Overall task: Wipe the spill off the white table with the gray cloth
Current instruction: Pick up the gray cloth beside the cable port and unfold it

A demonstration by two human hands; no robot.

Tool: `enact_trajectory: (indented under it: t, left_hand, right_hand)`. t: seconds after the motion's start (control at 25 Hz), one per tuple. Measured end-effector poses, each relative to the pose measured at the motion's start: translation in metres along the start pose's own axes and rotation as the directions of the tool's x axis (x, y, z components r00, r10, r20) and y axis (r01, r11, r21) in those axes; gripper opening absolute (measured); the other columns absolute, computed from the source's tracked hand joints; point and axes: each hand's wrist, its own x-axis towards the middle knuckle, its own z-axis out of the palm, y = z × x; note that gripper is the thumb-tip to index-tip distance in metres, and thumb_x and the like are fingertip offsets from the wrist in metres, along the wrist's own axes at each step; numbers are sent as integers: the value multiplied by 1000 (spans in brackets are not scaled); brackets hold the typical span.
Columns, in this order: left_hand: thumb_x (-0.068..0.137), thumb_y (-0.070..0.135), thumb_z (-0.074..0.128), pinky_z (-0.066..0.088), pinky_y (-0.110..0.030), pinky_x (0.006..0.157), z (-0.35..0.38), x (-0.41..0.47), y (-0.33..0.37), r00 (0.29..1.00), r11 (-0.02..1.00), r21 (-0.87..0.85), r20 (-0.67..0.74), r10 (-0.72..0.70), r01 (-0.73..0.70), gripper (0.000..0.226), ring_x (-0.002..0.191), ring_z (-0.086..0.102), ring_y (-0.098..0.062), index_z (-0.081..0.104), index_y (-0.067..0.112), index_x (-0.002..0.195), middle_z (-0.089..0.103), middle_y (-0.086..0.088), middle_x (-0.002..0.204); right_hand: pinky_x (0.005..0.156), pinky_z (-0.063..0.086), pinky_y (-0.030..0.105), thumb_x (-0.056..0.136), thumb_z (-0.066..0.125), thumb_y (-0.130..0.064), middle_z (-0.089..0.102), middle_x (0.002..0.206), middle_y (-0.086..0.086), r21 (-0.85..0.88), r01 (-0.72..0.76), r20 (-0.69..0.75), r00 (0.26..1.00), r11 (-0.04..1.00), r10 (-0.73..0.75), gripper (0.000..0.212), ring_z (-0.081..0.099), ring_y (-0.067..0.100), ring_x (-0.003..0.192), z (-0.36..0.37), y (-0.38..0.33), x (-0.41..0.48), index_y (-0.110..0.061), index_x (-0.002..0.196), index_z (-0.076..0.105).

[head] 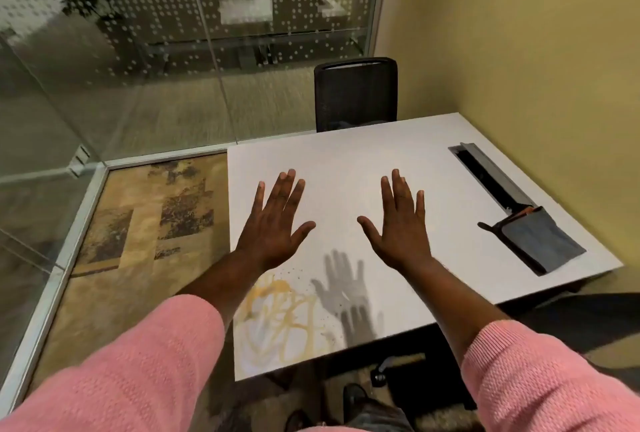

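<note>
A yellow-brown spill (282,320) with streaks and small splatter dots lies on the near left corner of the white table (363,161). A folded gray cloth (540,241) rests at the table's right edge, partly over a dark object. My left hand (275,223) and my right hand (398,220) hover above the middle of the table, palms down, fingers spread, holding nothing. Both hands are beyond the spill and well left of the cloth. Their shadows fall on the table near the spill.
A metal cable slot (491,175) with a raised lid runs along the table's right side, just beyond the cloth. A black chair (356,95) stands at the far edge. Glass walls (138,68) are on the left, a yellow wall (536,68) on the right, patterned carpet (138,223) below.
</note>
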Motion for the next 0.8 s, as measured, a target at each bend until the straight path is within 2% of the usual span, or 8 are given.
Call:
enact_trajectory:
  t: [0.44, 0.68, 0.8]
  left_hand:
    - [106, 58, 30, -7, -53, 128, 32, 50, 93, 990, 994, -91, 124, 72, -61, 77, 159, -15, -18, -2, 20, 164, -14, -3, 172]
    - [101, 62, 20, -4, -55, 128, 84, 97, 187, 987, 990, -131, 141, 80, -61, 78, 159, -9, -18, 8, 18, 164, -4, -3, 173]
    - [100, 63, 17, -3, -55, 128, 111, 124, 250, 987, 989, -146, 159, 22, 2, 79, 159, -7, -17, 9, 18, 164, -3, -3, 173]
  right_hand:
    - [128, -1, 57, 102, 32, -66, -11, 175, 6, -91, -125, 59, 990, 988, 131, 88, -3, 24, 162, -35, 88, -36, -16, 166, -1]
    - [128, -2, 58, 103, 33, -64, -11, 175, 7, -109, -127, 104, 985, 986, 138, 85, -6, 22, 161, -60, 197, -42, -16, 166, 1]
    - [128, -11, 52, 103, 34, -63, -10, 175, 7, -87, -103, 129, 985, 991, 114, 85, -4, 22, 161, -70, 261, -39, -17, 166, 1]
